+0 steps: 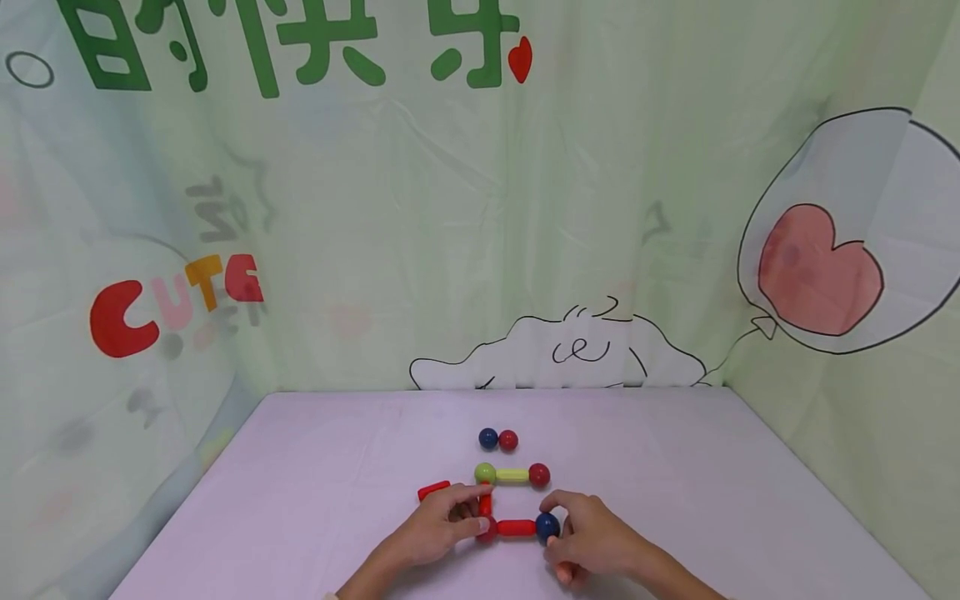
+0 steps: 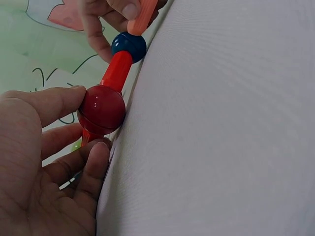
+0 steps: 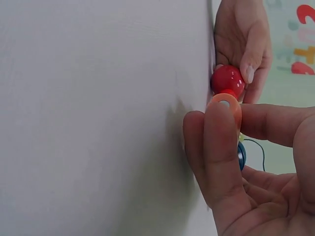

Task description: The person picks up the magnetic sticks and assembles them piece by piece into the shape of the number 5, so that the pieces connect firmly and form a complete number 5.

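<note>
My left hand [image 1: 438,527] pinches a red ball [image 2: 102,109] at the near left corner of a joined ball-and-rod shape. From that ball a red rod [image 1: 516,527] runs right to a blue ball [image 1: 547,527]. Another red rod [image 1: 486,504] goes back to a green ball [image 1: 485,473], joined by a yellow-green rod [image 1: 512,475] to a second red ball [image 1: 539,475]. My right hand [image 1: 600,537] is at the blue ball, holding an orange rod [image 2: 143,18] between thumb and fingers. The rod's far end meets the blue ball; a metal tip shows at its near end.
Behind the shape, a loose blue ball [image 1: 488,438] and a loose red ball [image 1: 508,440] touch each other. A loose red rod [image 1: 433,490] lies just beyond my left hand. Printed curtains [image 1: 480,208] hang around the pale table [image 1: 300,467].
</note>
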`<state>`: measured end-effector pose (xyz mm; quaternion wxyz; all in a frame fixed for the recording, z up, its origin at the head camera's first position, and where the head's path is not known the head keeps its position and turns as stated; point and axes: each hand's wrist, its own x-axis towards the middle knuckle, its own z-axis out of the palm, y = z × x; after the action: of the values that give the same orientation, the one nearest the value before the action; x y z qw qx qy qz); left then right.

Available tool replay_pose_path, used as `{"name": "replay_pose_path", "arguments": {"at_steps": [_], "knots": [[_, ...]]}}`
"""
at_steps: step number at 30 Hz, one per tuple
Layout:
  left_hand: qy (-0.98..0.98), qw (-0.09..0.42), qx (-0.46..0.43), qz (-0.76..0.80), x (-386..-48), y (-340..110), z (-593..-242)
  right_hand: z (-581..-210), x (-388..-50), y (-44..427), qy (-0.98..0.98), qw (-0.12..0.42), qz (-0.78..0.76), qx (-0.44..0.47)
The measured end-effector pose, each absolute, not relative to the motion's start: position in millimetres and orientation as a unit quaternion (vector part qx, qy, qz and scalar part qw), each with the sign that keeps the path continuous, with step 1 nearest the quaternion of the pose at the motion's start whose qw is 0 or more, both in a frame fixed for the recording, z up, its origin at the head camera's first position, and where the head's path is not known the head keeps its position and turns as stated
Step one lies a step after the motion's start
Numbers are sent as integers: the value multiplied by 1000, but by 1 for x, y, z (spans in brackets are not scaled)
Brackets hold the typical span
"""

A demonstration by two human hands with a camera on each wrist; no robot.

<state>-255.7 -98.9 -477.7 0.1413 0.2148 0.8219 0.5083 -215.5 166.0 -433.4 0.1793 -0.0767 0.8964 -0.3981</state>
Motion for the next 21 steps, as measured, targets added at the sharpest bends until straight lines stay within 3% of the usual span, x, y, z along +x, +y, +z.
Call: {"name": "replay_pose_path", "arguments": {"at_steps": [12,21], "knots": [[824,141,213,506,-255,-99,-477,-433,-214,155,902,181,-391,-34],[823,141,217,505,-256,-99,-477,-425,-220,162,909,155,-385,-50]]}}
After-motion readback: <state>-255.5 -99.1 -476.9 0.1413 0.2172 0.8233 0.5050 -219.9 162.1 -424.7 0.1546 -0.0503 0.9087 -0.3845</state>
